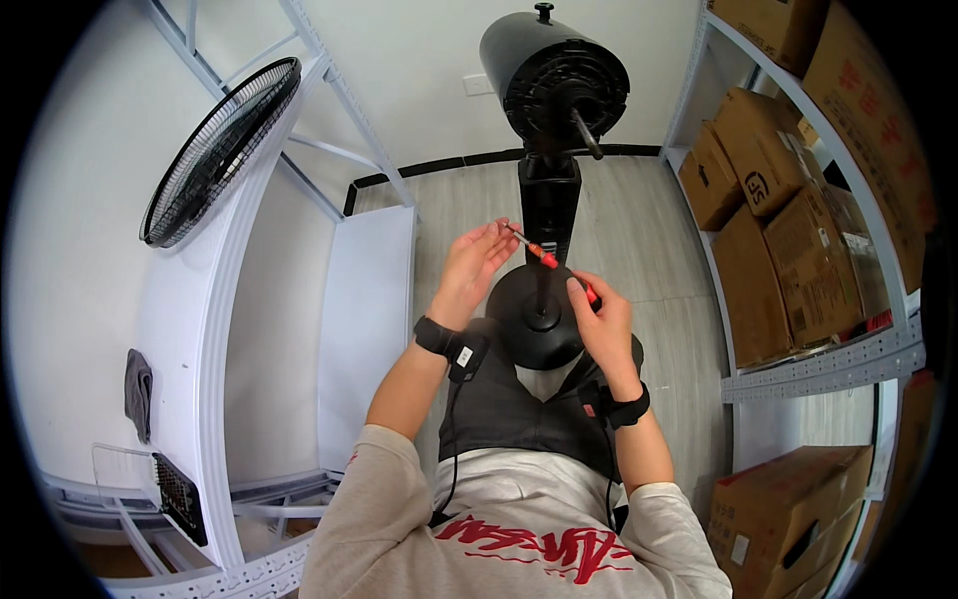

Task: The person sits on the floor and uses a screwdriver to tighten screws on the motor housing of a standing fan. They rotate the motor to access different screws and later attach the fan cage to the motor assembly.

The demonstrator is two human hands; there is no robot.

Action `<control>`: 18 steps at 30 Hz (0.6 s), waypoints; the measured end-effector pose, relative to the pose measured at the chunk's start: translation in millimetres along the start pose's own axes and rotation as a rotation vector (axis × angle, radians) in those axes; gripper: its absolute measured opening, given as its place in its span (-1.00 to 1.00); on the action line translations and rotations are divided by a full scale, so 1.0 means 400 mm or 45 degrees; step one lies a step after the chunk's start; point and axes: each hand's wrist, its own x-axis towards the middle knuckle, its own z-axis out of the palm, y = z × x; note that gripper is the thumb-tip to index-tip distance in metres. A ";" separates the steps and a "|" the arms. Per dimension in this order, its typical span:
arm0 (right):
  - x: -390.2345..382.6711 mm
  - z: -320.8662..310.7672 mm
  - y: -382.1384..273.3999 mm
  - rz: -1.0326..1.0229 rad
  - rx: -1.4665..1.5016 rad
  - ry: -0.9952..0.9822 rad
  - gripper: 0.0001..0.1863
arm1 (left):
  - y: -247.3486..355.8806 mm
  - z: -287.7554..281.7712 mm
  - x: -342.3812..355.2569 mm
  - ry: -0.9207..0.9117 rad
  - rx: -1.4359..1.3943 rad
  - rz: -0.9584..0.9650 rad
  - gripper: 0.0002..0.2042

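Note:
A screwdriver with a red and black handle slants in front of the black pedestal fan. My right hand is closed round its handle. The metal shaft points up and left to my left hand, whose thumb and fingertips pinch together at the tip. Whether a small part sits between those fingertips is too small to tell. Behind both hands stands the fan's black pole on its round base. On top sits the motor housing, its bare metal shaft sticking out toward me.
On the white shelf at left lie a round black fan grille, a grey cloth and a black mesh piece. Cardboard boxes fill the metal rack at right. Another carton stands low at the near right.

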 end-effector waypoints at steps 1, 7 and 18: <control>-0.005 -0.008 -0.009 0.030 0.020 0.016 -0.72 | -0.006 0.002 0.006 0.014 -0.075 -0.018 -0.70; -0.021 -0.096 -0.041 -0.031 0.061 0.171 -0.74 | 0.050 0.007 0.051 0.021 -0.305 -0.175 -0.72; 0.001 -0.216 -0.093 -0.048 0.276 0.501 -0.71 | 0.201 0.247 0.041 0.146 1.186 1.279 -0.43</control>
